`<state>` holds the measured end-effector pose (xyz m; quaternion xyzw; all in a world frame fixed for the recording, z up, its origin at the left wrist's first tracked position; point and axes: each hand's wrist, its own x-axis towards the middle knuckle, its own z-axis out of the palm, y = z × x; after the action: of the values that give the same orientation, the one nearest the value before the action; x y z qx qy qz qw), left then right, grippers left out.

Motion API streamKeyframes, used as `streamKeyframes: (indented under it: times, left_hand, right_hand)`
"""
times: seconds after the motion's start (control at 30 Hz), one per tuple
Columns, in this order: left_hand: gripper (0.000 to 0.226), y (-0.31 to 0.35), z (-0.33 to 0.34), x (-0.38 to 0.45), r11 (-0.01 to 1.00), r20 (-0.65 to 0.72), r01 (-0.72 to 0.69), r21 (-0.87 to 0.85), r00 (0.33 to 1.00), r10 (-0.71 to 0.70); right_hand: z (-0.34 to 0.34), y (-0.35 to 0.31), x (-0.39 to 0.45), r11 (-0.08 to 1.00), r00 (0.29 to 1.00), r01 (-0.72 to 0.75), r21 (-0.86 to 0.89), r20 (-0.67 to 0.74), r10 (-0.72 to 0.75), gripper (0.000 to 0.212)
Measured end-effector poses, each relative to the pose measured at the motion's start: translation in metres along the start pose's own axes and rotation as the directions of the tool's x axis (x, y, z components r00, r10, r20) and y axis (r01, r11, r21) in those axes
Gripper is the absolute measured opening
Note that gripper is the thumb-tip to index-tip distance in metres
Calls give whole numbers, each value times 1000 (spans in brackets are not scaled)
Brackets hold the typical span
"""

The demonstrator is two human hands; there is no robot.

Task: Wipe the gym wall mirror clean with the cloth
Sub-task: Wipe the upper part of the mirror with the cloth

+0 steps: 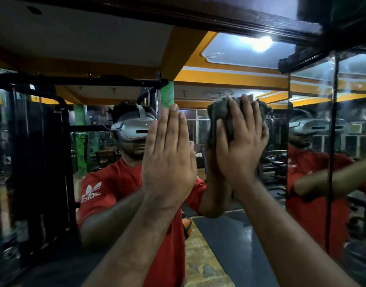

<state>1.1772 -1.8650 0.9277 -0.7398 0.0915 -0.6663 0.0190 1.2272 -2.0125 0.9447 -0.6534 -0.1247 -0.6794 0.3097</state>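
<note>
1. Right hand [239,146] presses a crumpled grey-brown cloth [223,117] against the mirror [240,224], fingers spread over the wad and curled onto it.
2. Bunched between palm and glass, the cloth pokes out above the fingertips and to the left of the hand; a frayed bit also shows at the hand's right edge.
3. Left hand [168,154] lies flat on the mirror just left of the cloth, fingers straight and close together, holding nothing.
4. Both hands sit at about head height on the glass, side by side and near each other.
5. A dark vertical seam [333,141] splits the mirror to the right of the cloth, and a dark frame [198,19] runs along the top.
6. Most of the cloth is hidden behind the right hand, so its full size and shape cannot be made out.
7. The mirror's reflection shows a red shirt [115,183] and a grey headset [134,127], partly covered by the left hand; the reflected gym behind is dim and blurred.
</note>
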Motion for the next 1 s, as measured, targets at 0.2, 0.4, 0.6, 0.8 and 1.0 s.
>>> streamKeyframes:
  times: [0.2,0.4,0.6,0.8,1.0]
  left_hand:
    - [57,-50,-35,-3,995,-37,12,-94,999,-16]
    - [60,-70,-27,-11,997,-11,-13,82,1000,14]
    - [61,-71,-37,-8,1000,27,-5,-26,1000,5]
    - [56,-132,-79,-20,998,-11,-23,-54,1000,23]
    - [64,-173,-76,-34,984,73,-96,152,994,86]
  right_hand:
    - [-6,-20,-35,931,914,366,11,183,-361,51]
    - [14,-64,-15,995,994,83,51,62,-86,51]
    - [11,-64,-39,972,973,225,-74,74,-219,50]
    - [24,-121,-55,964,951,264,-11,170,-259,53]
    - [31,-128,-56,989,989,132,-67,77,-127,54]
